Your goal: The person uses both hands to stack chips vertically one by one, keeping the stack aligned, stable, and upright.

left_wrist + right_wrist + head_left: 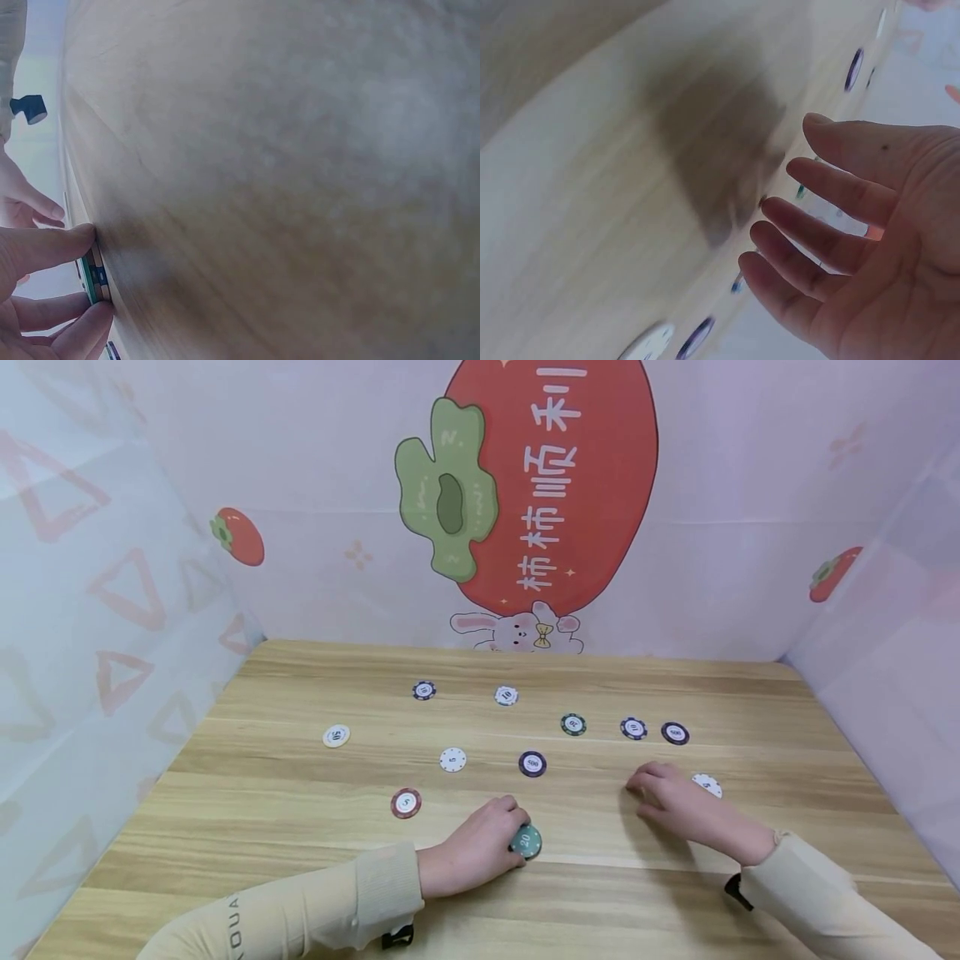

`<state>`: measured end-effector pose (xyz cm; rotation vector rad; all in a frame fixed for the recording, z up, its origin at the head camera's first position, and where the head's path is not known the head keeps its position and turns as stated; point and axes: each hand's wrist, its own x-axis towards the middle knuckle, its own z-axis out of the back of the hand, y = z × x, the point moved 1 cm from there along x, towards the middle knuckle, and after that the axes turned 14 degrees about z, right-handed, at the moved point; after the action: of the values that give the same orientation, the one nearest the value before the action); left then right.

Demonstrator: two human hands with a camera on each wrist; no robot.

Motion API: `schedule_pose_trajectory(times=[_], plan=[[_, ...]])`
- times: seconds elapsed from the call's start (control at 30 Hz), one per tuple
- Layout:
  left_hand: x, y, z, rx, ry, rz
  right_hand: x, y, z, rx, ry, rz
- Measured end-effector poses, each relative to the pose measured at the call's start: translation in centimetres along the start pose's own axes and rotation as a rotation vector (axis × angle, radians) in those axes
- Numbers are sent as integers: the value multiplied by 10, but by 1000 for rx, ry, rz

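Left hand point(480, 847) pinches green-topped chip stack point(527, 841) by edges; right hand point(688, 806) well apart, loosely spread, holding nothing.

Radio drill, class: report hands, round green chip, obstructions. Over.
Left hand pinches round green 20 chip, another chip beneath. Right hand empty, above wood-grain table. Head view: right hand partly hides round white chip.

long sleeves point(315, 893) of pale beige cloth, dk grey capital letters point(235, 916) on L sleeve, wide cuffs point(388, 881), sm. blk part point(398, 937) under each cuff
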<state>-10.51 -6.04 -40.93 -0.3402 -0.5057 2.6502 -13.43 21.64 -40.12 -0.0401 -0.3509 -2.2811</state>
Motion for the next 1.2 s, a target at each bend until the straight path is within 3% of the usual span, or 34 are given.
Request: schedule_pose_trajectory(times=[0.63, 0.83, 1.2], plan=[[0, 1, -1, 8, -23, -18, -28, -39, 13, -73, 29, -117], [0, 0, 0, -6, -5, -10, -38, -46, 14, -24, 18, -173], [0, 1, 0, -12, 0, -4, -47, -49, 12, -29, -48, -161]])
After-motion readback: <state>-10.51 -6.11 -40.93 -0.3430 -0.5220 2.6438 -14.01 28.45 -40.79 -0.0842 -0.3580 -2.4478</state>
